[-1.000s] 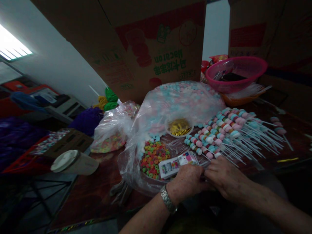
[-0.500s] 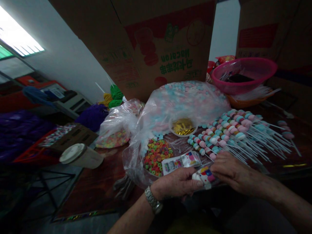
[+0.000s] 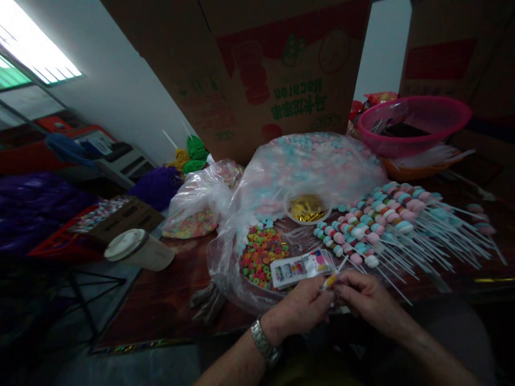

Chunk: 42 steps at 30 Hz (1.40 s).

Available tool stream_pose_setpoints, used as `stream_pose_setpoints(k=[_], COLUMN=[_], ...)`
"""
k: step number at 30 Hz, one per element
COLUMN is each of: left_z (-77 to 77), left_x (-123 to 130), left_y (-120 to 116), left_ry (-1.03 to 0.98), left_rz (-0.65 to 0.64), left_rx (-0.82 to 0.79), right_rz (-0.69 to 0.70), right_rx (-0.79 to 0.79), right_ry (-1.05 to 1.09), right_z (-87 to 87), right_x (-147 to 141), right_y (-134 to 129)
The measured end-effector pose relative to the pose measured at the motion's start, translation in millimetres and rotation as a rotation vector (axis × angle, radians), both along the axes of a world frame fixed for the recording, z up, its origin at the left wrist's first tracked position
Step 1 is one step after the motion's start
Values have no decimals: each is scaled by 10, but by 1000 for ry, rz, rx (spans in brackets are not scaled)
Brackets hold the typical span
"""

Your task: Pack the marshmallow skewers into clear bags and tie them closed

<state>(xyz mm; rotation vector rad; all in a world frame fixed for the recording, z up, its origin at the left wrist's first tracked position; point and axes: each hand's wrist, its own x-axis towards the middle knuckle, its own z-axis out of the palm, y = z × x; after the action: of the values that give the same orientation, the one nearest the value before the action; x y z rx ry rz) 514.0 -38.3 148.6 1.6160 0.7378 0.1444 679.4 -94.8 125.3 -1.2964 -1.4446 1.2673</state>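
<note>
Currently fingertip work: left hand (image 3: 303,304) pinches small printed piece (image 3: 330,281); right hand (image 3: 368,300) curled nearly closed against it, hold unclear. Next move needs fine fingertip control.

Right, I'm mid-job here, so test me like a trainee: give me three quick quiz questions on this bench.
1. Which is nearer the skewers: A, the left hand; B, the right hand?
2. True or false: the gold strips lie in a round tub.
3. Fill in the colour: the pink basket sits above an ____ one.

Key: 1, B; 2, true; 3, orange.
</note>
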Motion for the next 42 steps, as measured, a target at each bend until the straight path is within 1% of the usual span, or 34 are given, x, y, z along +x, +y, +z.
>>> stream_pose_setpoints(k=[1, 3, 4, 6, 7, 8, 9, 10, 11, 13, 14, 15, 16, 17, 18, 19, 20, 21, 22, 24, 25, 26, 27, 28, 29, 31, 32, 33, 34, 36, 37, 39, 40, 42], left_z=[0, 4, 6, 6, 4, 2, 3, 7, 15, 52, 80, 114, 154, 198, 243, 288, 328, 360, 378, 361, 325, 273, 211, 145, 80, -27, -67, -97, -120, -154, -169, -193, -204, -220], left_x=[-19, -53, -64, -64, -56, -43, -28, -16, -9, -15, -28, -48, -70, -95, -120, -145, -170, -196, -221, -273, -298, -322, -345, -367, -389, -430, -448, -462, -473, -480, -476, -456, -442, -414], left_y=[8, 30, 41, 57, 59, 58, 54, 47, 38, 17, 6, -6, -19, -32, -46, -61, -77, -91, -104, -123, -126, -124, -117, -105, -90, -54, -36, -20, -6, 18, 31, 61, 77, 108], left_ry=[-3, -11, -13, -17, -24, -26, -20, -7, 7, 53, 87, 134, 199, 263, 309, 326, 315, 283, 237, 148, 108, 71, 35, 3, -21, -52, -69, -90, -117, -182, -208, -239, -245, -244], left_rz=[-41, -74, -54, 38, 86, 120, 131, 121, 98, -2, -88, -187, -291, -394, -474, -522, -544, -547, -535, -450, -385, -295, -177, -40, 109, 404, 529, 634, 724, 851, 890, 939, 950, 960], left_rx=[-31, -122, -171, -260, -290, -288, -265, -235, -218, -198, -152, -53, 115, 334, 577, 803, 993, 1141, 1249, 1359, 1363, 1328, 1256, 1151, 1022, 718, 559, 405, 260, 22, -66, -191, -233, -282], right_rz=[-14, -38, -64, -140, -151, -118, -36, 79, 202, 391, 451, 493, 505, 496, 467, 431, 390, 358, 338, 310, 302, 297, 278, 221, 123, -108, -143, -131, -78, 25, 37, -6, -38, -91], right_rx=[52, 237, 356, 605, 727, 836, 933, 1007, 1056, 1062, 1017, 936, 808, 625, 411, 204, 15, -146, -261, -362, -402, -419, -390, -321, -197, 163, 295, 377, 409, 395, 387, 374, 360, 321], right_ry=[-62, -268, -383, -602, -708, -819, -925, -1014, -1077, -1139, -1145, -1125, -1059, -917, -724, -525, -325, -133, 29, 242, 332, 375, 335, 242, 92, -363, -576, -751, -877, -1015, -1050, -1097, -1127, -1191], right_z=[1, 51, 95, 204, 258, 303, 336, 353, 356, 327, 303, 275, 244, 208, 167, 121, 72, 24, -16, -46, -26, 18, 81, 155, 227, 322, 331, 312, 271, 159, 108, 54, 58, 124], right_x=[-41, -51, -27, 47, 82, 108, 124, 128, 124, 101, 86, 68, 46, 16, -24, -75, -132, -193, -248, -304, -290, -243, -166, -68, 37, 207, 246, 247, 212, 75, -1, -116, -146, -161], right_y=[-5, 15, 36, 86, 112, 134, 151, 160, 159, 123, 88, 42, -10, -66, -123, -176, -223, -260, -284, -283, -256, -211, -151, -79, -1, 158, 231, 299, 363, 490, 563, 747, 859, 1110])
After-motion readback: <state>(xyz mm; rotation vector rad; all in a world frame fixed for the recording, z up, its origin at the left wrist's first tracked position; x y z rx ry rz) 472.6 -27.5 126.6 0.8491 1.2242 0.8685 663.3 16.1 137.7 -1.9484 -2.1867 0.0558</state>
